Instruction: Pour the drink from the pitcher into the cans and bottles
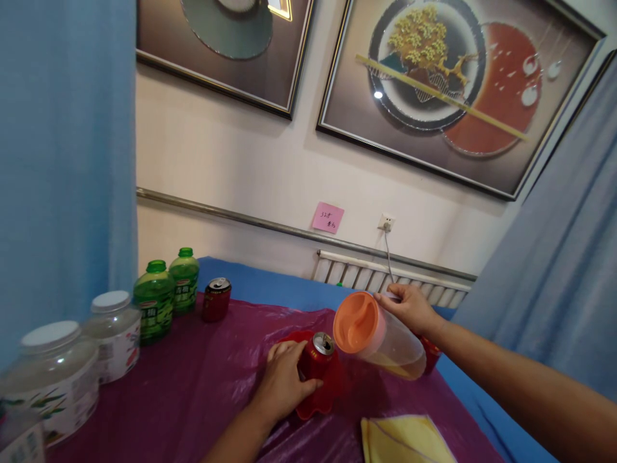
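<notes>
My left hand is wrapped around a red drink can with an opened silver top. The can stands over a red scallop-edged dish, partly covered by my hand. In my right hand is a clear plastic pitcher with an orange lid. I grip it near its handle, and it is tilted so the lid faces left towards the can. Some yellowish liquid lies along its lower side. Whether any liquid leaves the spout cannot be made out.
Two green bottles, another red can and clear jars with white lids line the left side. A folded yellow cloth lies in front. Behind the pitcher a red object is partly hidden. A radiator backs the table.
</notes>
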`<state>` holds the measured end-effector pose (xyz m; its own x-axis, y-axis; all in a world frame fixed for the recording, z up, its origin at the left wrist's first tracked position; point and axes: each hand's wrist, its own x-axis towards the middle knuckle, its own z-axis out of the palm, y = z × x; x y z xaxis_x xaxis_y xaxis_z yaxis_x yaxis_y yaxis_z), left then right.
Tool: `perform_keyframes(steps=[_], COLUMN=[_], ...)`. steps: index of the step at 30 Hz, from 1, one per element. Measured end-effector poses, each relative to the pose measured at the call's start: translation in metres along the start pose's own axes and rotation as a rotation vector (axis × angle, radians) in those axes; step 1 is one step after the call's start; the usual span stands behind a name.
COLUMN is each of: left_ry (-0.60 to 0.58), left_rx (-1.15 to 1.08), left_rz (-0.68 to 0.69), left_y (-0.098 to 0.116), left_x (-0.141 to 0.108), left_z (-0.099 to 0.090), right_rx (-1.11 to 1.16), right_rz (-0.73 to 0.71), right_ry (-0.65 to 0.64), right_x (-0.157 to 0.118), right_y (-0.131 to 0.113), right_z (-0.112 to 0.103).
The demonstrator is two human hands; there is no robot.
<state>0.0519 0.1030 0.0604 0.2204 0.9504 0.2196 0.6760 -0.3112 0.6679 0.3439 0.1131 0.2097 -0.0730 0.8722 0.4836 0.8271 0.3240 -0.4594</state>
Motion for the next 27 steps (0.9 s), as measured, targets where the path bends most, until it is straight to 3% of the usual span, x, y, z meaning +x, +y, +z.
perform_keyframes(steps=[27], left_ry=[-0.013], left_rx=[0.014], left_rz=[-0.001], left_y=[0.0011], left_x=[-0.0007], left_z=[0.0002], right_rx=[-0.009], right_rz=[0.034], right_ry=[-0.013], right_x=[-0.0010], right_y=[0.0060], right_z=[0.0014])
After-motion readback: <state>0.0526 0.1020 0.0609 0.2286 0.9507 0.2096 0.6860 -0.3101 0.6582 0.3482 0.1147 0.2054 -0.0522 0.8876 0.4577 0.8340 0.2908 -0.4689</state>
